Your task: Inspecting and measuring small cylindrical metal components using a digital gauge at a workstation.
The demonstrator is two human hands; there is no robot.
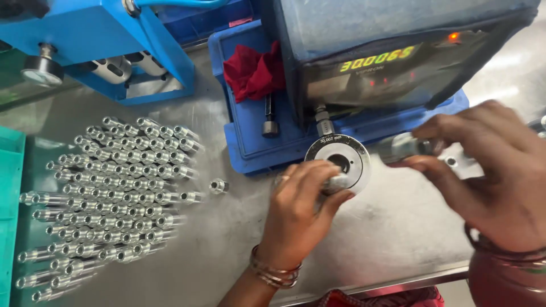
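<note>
Left fingers: the fingers of the left hand are curled together and clamped on the rim of a round steel ring gauge, which is steadied near the table's middle, just in front of the blue tray.
Right fingers: the fingers of the right hand are pinched shut around a short silver cylindrical probe, held level and aimed at the dark bore of the ring from its right side; the tip is blurred, so contact cannot be told.
Ring handling: the ring is judged stiff, dense and heavy for its size, with a polished face that may be slippery; it is best taken by the outer edge, away from the bore.
Probe handling: the probe is judged rigid but delicate at the tip; the body is the place to grip.
Behind: a dark digital readout unit with lit yellow digits is set on a blue tray, beside a red cloth.
Left of hands: many small turned metal parts are stood in rows on the steel table, with one lone part apart from them.
Far left: a blue fixture and a green bin edge are seen.
</note>
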